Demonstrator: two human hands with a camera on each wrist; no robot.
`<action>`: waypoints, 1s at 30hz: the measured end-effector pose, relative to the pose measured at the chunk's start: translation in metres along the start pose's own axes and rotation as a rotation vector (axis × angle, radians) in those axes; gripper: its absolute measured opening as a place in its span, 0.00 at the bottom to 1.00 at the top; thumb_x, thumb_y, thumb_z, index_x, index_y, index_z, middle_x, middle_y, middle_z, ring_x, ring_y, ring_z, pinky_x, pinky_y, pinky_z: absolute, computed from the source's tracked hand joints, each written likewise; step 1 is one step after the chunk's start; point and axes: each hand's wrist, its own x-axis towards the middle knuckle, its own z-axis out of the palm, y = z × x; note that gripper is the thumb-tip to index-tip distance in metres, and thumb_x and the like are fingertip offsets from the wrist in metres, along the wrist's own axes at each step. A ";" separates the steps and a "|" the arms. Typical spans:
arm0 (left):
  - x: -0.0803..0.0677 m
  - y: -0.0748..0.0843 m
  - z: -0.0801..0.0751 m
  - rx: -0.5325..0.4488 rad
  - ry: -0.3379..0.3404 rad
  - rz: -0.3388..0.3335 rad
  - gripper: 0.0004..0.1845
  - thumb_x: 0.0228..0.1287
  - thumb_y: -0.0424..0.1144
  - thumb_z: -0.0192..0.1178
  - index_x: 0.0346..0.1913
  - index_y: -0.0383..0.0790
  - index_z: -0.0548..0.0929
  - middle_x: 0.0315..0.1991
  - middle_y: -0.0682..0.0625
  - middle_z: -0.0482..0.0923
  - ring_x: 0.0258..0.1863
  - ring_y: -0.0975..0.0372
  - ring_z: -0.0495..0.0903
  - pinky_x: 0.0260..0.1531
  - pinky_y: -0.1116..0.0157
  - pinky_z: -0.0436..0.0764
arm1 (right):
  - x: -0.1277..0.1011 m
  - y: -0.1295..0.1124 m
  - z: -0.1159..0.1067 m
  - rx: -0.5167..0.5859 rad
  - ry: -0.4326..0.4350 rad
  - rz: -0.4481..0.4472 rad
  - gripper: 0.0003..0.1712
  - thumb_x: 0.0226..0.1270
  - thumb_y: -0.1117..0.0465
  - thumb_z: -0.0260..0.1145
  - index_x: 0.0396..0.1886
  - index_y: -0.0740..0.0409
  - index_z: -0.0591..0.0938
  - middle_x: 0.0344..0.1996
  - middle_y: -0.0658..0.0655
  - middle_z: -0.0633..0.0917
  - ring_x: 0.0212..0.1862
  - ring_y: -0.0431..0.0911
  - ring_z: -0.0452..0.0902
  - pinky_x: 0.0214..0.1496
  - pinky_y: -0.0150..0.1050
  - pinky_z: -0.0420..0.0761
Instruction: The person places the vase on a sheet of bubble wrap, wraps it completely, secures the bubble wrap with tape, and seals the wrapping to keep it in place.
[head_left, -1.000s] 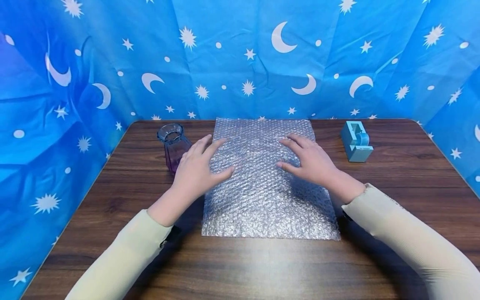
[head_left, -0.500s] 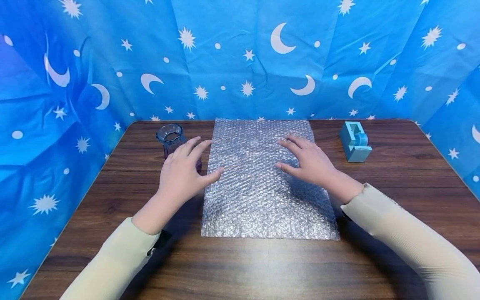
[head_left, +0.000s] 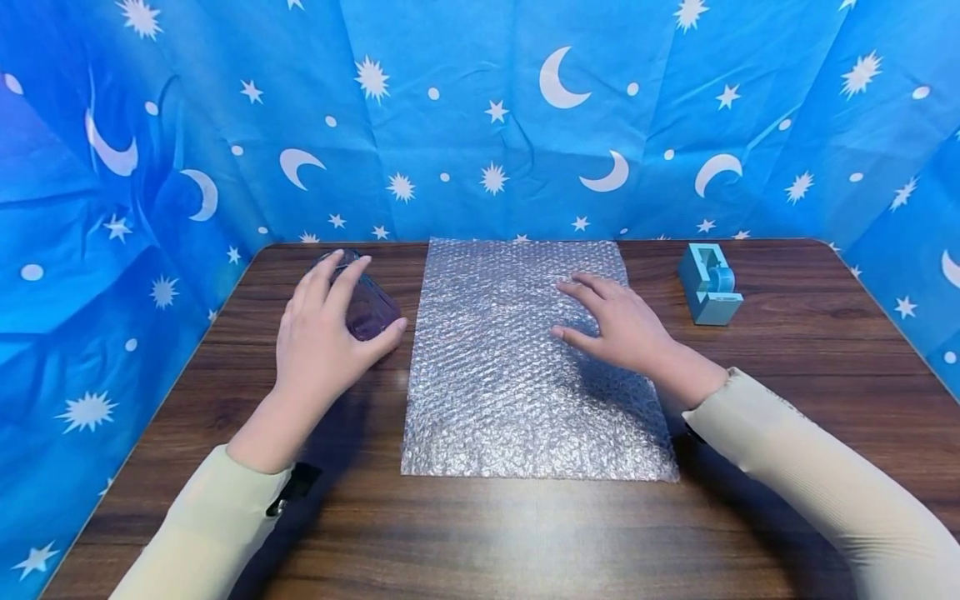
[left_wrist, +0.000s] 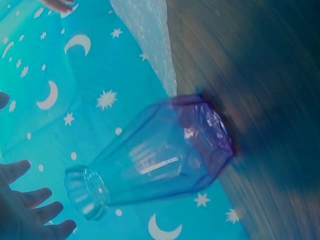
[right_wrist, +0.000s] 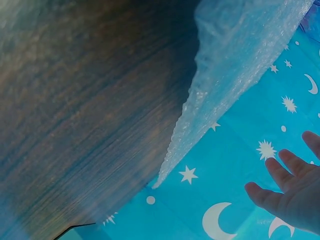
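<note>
A sheet of bubble wrap (head_left: pixel 510 375) lies flat in the middle of the dark wooden table (head_left: pixel 525 533). My right hand (head_left: pixel 622 325) rests on its upper right part with fingers spread and straight. A purple-blue glass vase (head_left: pixel 371 312) stands just left of the sheet. My left hand (head_left: pixel 330 325) curves around the vase, fingers over its rim and thumb by its right side. In the left wrist view the vase (left_wrist: pixel 160 150) stands upright on the table and my fingers (left_wrist: pixel 30 210) are spread with a gap to its rim.
A light blue tape dispenser (head_left: pixel 708 283) stands at the back right of the table. Blue cloth with moons and stars (head_left: pixel 487 125) walls in the table at the back and both sides. Bare wood runs along the near edge.
My left hand has slid off the bubble wrap to the left and now reaches around the vase. The right hand and the sheet have stayed put.
</note>
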 end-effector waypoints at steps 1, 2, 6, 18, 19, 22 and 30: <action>0.000 -0.002 -0.001 -0.002 0.003 -0.013 0.43 0.54 0.52 0.73 0.73 0.46 0.71 0.76 0.36 0.65 0.74 0.36 0.64 0.66 0.28 0.67 | 0.000 0.000 0.000 0.000 -0.001 0.001 0.42 0.71 0.40 0.66 0.78 0.53 0.68 0.77 0.66 0.67 0.78 0.66 0.62 0.78 0.68 0.62; 0.000 -0.003 -0.002 -0.004 0.005 -0.024 0.43 0.54 0.53 0.73 0.74 0.46 0.70 0.76 0.36 0.64 0.74 0.36 0.64 0.67 0.29 0.67 | 0.000 0.000 0.000 0.001 -0.002 0.003 0.42 0.71 0.40 0.66 0.78 0.53 0.68 0.77 0.66 0.67 0.78 0.66 0.62 0.78 0.69 0.62; -0.002 -0.009 -0.004 -0.015 -0.004 -0.062 0.46 0.54 0.53 0.73 0.75 0.46 0.68 0.78 0.35 0.61 0.76 0.35 0.61 0.69 0.28 0.64 | -0.001 0.000 0.000 0.001 -0.008 0.008 0.42 0.71 0.40 0.66 0.78 0.52 0.68 0.77 0.66 0.66 0.78 0.66 0.62 0.78 0.69 0.62; 0.000 -0.024 -0.002 -0.016 -0.007 -0.096 0.49 0.56 0.53 0.72 0.78 0.43 0.63 0.78 0.34 0.60 0.76 0.33 0.61 0.70 0.29 0.64 | -0.004 0.002 0.000 -0.009 0.016 -0.011 0.40 0.71 0.43 0.66 0.76 0.55 0.69 0.76 0.68 0.68 0.76 0.67 0.65 0.76 0.69 0.65; 0.000 -0.025 -0.002 -0.018 -0.010 -0.102 0.50 0.56 0.53 0.71 0.79 0.43 0.62 0.78 0.34 0.60 0.76 0.33 0.61 0.70 0.29 0.64 | -0.004 0.002 0.000 -0.009 0.017 -0.011 0.39 0.71 0.43 0.66 0.76 0.55 0.69 0.76 0.67 0.68 0.76 0.67 0.64 0.76 0.69 0.65; 0.001 -0.029 -0.002 -0.026 -0.024 -0.130 0.51 0.56 0.53 0.71 0.80 0.43 0.58 0.79 0.34 0.58 0.76 0.33 0.60 0.69 0.28 0.63 | -0.005 0.002 0.000 -0.004 0.013 -0.002 0.39 0.71 0.43 0.66 0.76 0.55 0.69 0.76 0.67 0.68 0.77 0.67 0.64 0.76 0.69 0.64; 0.004 -0.043 -0.003 -0.100 -0.111 -0.248 0.55 0.61 0.54 0.69 0.83 0.44 0.48 0.81 0.33 0.53 0.78 0.32 0.56 0.70 0.26 0.60 | -0.005 0.002 0.001 0.001 0.000 0.006 0.39 0.73 0.44 0.66 0.76 0.56 0.69 0.77 0.68 0.67 0.77 0.67 0.63 0.77 0.68 0.63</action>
